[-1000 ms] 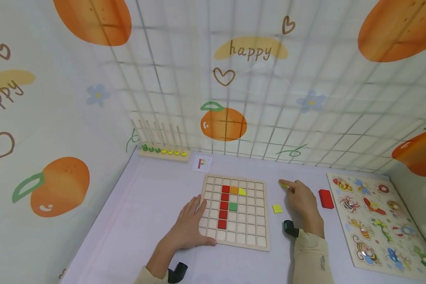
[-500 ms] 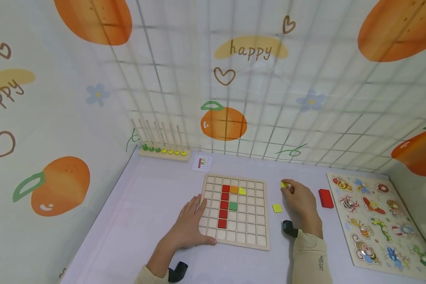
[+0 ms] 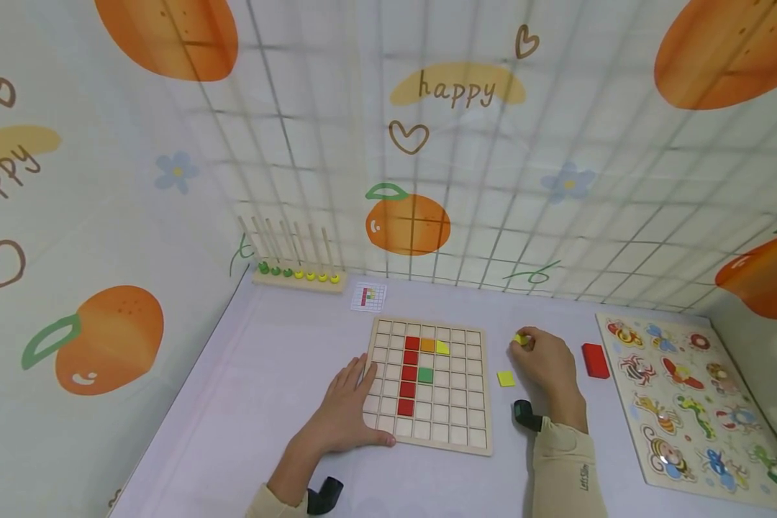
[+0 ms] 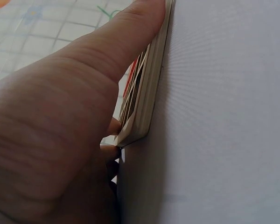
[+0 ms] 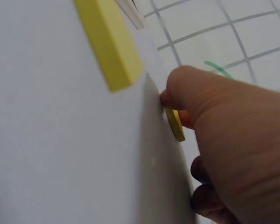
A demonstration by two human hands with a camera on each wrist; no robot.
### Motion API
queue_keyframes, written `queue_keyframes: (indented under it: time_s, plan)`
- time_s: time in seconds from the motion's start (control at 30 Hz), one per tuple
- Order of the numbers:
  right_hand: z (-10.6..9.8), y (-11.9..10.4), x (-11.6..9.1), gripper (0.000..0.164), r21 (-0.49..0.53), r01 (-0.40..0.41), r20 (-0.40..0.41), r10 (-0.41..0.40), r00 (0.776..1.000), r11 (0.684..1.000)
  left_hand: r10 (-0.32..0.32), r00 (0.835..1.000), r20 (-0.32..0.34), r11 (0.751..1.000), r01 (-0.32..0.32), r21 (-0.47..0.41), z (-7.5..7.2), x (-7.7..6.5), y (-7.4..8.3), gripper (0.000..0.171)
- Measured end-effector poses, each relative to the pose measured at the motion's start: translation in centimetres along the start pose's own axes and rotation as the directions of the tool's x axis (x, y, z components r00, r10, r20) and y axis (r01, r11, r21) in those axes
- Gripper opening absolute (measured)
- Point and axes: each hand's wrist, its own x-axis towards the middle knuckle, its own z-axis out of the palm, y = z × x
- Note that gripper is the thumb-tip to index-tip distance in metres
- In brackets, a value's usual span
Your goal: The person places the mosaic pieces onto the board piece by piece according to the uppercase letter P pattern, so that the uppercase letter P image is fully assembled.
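A wooden grid board (image 3: 456, 398) lies mid-table, holding a column of red tiles (image 3: 408, 374), an orange tile (image 3: 427, 345), a yellow piece with a slanted side (image 3: 442, 348) and a green tile (image 3: 425, 375). My left hand (image 3: 343, 414) rests against its near-left corner, fingers spread, the thumb (image 4: 130, 28) along the near edge. Right of the board, my right hand (image 3: 547, 363) pinches a small yellow tile (image 5: 174, 122) between thumb and fingers, low over the table. The fingers partly hide that tile's shape. Another yellow tile (image 3: 506, 378) lies between hand and board.
A red block (image 3: 596, 360) lies right of my right hand, beside an insect picture puzzle (image 3: 676, 388). Behind the board are a small pattern card (image 3: 368, 296) and a pegged bead rack (image 3: 300, 279). A patterned curtain hangs behind the table.
The right hand's index finger was stretched out over the yellow tile; now thumb and fingers pinch it. The left hand and the board have stayed in place.
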Motion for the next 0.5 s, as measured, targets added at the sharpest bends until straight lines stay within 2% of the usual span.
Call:
queue_keyframes:
  time_s: [0.33,0.5]
  plan:
    - [-0.37,-0.07,-0.43,0.036,0.027,0.011,0.0,-0.011,1.0,1.0,0.009,1.0,-0.003,1.0,-0.009,-0.009,-0.06,0.0,0.1,0.133]
    - [-0.73,-0.76,-0.97,0.038,0.048,0.014,0.034,-0.016,0.999,0.999,0.01,1.0,-0.003,1.0,-0.01,-0.01,-0.11,-0.08,-0.01,0.134]
